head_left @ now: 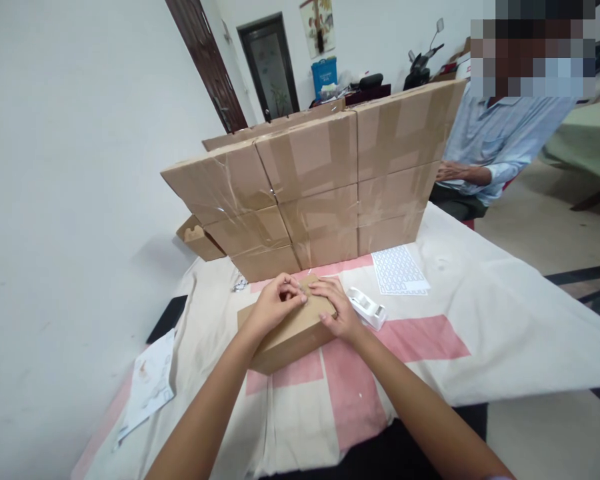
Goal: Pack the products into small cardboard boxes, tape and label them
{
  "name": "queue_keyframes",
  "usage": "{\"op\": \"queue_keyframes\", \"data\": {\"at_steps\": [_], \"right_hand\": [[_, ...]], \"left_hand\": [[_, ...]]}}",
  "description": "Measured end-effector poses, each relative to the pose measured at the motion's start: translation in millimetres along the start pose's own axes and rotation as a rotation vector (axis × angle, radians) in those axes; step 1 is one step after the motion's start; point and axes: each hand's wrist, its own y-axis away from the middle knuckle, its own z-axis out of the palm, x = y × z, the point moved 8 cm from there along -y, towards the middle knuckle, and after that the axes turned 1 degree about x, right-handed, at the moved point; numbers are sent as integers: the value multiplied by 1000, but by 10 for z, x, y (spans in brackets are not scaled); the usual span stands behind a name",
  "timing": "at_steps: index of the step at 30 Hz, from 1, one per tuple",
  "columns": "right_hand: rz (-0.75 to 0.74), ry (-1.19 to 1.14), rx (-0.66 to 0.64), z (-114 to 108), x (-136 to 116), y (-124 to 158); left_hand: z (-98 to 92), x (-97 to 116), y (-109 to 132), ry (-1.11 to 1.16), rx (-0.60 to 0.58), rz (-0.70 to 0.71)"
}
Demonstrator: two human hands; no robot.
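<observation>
One smooth, rectangular brown cardboard box: left hand curled on top, can't tell what's in its grip; right hand spread loosely across it.

White walls and a pale floor with dark bands
A brown door stands left of a glass door; a picture hangs above a blue box, left of a scooter; at right, a green-covered table.

Soft, fairly bright light glints off the cardboard partition; left of it, the wall carries faint shadow.
</observation>
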Motion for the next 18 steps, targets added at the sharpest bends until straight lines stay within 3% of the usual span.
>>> {"op": "queue_keyframes", "data": {"at_steps": [6,12,18], "right_hand": [[-36,3,19,-12,-22,-1],[-56,-15,28,2,-10,7],[-49,-18,31,-4,-37,6]], "left_hand": [[21,80,86,-177,62,38],[-98,178,88,-464,179,144],[-131,257,172,-375,240,257]]}}
